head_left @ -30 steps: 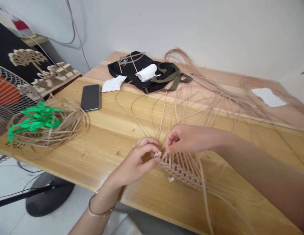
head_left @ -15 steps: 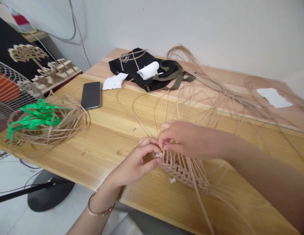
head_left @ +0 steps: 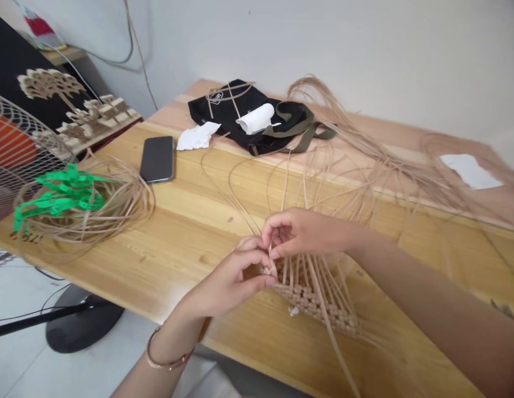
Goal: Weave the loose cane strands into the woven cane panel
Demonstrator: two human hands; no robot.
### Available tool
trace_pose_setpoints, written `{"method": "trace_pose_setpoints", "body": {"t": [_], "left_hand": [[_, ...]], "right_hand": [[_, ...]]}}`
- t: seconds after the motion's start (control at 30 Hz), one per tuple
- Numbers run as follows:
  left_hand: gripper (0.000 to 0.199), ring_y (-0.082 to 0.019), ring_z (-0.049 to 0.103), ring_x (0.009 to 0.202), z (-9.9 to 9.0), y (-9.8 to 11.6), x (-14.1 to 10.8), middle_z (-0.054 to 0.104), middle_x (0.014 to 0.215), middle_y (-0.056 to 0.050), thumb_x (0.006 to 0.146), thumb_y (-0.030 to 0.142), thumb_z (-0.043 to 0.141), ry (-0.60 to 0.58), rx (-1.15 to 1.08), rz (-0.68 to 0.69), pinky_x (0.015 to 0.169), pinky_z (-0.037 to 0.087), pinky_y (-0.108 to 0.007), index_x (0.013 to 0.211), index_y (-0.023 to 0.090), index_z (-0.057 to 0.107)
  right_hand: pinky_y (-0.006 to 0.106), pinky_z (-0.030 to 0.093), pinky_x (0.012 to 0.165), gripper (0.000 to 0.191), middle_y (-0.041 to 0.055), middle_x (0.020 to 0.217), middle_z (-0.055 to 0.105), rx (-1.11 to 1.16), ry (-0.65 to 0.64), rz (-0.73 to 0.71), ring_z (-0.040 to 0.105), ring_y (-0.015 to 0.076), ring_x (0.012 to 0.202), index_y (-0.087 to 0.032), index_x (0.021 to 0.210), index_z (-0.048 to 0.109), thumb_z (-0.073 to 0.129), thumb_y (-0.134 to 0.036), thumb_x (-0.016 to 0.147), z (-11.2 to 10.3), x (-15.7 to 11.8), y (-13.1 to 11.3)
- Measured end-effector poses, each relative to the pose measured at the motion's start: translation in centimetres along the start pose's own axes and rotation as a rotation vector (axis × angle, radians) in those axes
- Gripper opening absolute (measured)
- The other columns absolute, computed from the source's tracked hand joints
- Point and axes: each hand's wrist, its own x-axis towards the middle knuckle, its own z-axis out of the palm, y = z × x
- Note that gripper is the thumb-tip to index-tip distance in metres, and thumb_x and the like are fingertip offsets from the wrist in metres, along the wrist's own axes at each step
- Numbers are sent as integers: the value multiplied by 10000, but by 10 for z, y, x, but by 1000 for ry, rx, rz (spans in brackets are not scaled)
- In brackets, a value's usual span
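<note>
"While the left hand (head_left: 240, 273) pinches one end of the weave (head_left: 319, 304), what does the right hand (head_left: 300, 232) do?"

"It holds a strip (head_left: 272, 260) in a narrow pinch, right beside the left fingertips. The left grip is narrow too, thumb against fingers."

"Where does the weave lie?"

"Near the front edge of the table (head_left: 178, 249), below the right hand. It is tan, knobbly and tightly knotted, with flat loose ends fanning out from it."

"Any containers?"

"A limp black cloth bag (head_left: 261, 145) with olive straps (head_left: 302, 145), at the back. I can't tell what is inside. On top lie a curled white paper (head_left: 257, 119) and some thin strips."

"And left of it?"

"A ragged, flat scrap (head_left: 198, 136), then a smooth dark phone (head_left: 157, 159). Farther left, a loose, springy coil (head_left: 120, 207) has crinkled green ribbon (head_left: 70, 190) on it. Beyond that, something orange (head_left: 10, 141) shows through curved wire mesh (head_left: 16, 160)."
</note>
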Motion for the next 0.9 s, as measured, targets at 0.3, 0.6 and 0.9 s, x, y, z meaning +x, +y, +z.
{"method": "trace_pose_setpoints", "body": {"t": [0.3,0.6,0.9], "left_hand": [[47,-208,471,1134,1,0,1,550,1026,-58,833,147,632,13,-63,-5,1013,333,-361,796,177,635],[45,-213,496,1124,1,6,-1,577,1001,-57,831,162,637,51,-18,31,1006,382,-407,805,198,629],[53,-213,502,1115,0,3,0,575,1029,-57,823,148,650,30,-17,30,995,403,-396,812,199,636]], "right_hand": [[225,397,554,117,-41,626,601,90,85,25,541,106,591,-163,735,668,704,-274,732,12,-7,20],[275,417,653,69,15,804,653,-39,67,-51,556,139,705,-164,793,692,637,-205,793,14,-16,15],[255,418,680,115,-12,803,588,13,56,-103,535,126,743,-182,889,704,692,-257,803,8,-13,8]]}}
